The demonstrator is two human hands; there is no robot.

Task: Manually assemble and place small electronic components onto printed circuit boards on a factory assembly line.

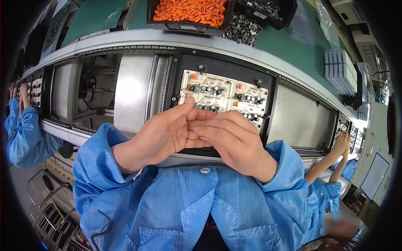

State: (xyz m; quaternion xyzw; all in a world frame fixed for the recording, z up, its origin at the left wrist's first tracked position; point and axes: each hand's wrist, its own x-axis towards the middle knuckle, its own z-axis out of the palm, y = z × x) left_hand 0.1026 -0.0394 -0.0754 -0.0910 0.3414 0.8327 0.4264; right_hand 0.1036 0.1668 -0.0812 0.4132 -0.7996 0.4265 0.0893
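Both of my hands meet over the near edge of a black fixture frame (226, 66). My left hand (161, 136) is turned palm up and cupped, its thumb raised and its fingers curled under the other hand. Bent over that palm, my right hand (236, 140) has its fingers closed together, tips against the left fingers. What lies between them is hidden. Beneath sits a pale circuit board panel (228, 98) in several sections, each bearing round black capacitors and a small orange part. My hands cover its lower portion.
A black bin of orange components (190, 12) stands beyond the conveyor rail (125, 39). Right of it lie loose metal parts (243, 29) on a green mat (278, 50). White stacked trays (340, 71) are at far right. Co-workers' hands (341, 143) (24, 93) are over boards on both sides.
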